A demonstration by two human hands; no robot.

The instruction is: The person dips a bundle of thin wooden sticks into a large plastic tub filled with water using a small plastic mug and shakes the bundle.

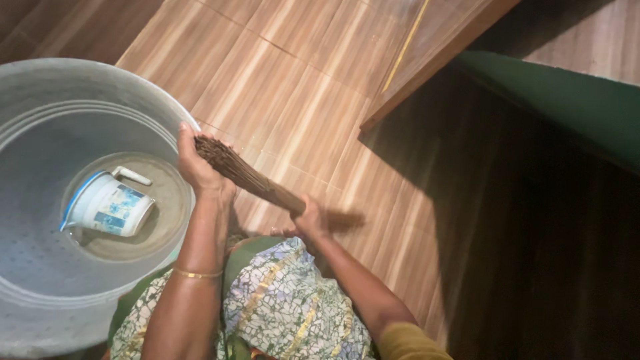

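Beside the large round grey metal basin (40,280), which holds a white-and-blue plastic jug (107,207), the bundled brown twig broom (250,177) is gripped, left hand (197,167) wrapped around its butt just off the basin's rim, right hand (310,219) closed farther along, mid-sweep, bristles angled floorward.

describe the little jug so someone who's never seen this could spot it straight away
Start at the big grey metal basin on the left of the wood-patterned floor. Lying on its side at the basin's bottom is the plastic jug: white with a blue rim, blue patches and a handle, the only thing inside.
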